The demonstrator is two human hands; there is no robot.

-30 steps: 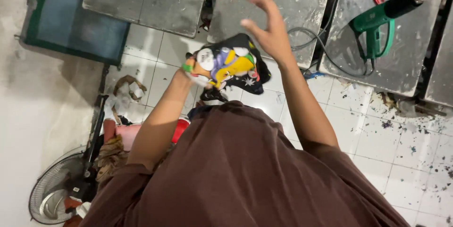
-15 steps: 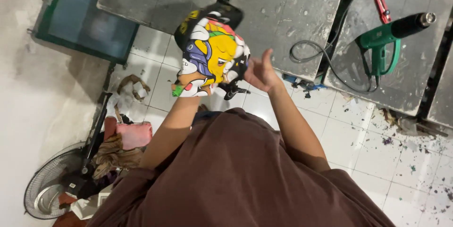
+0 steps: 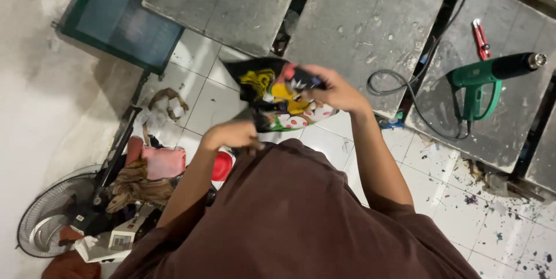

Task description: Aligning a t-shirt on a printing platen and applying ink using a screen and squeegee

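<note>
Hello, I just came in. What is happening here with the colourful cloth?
A person in a brown shirt stands at grey work slabs and holds a black cloth with a bright cartoon print in both hands. The right hand grips its upper edge over the slab edge, and the left hand holds its lower part near the body. A green heat gun lies on the slab to the right, its cable looping beside it. A fan and clutter sit on the tiled floor.
</note>
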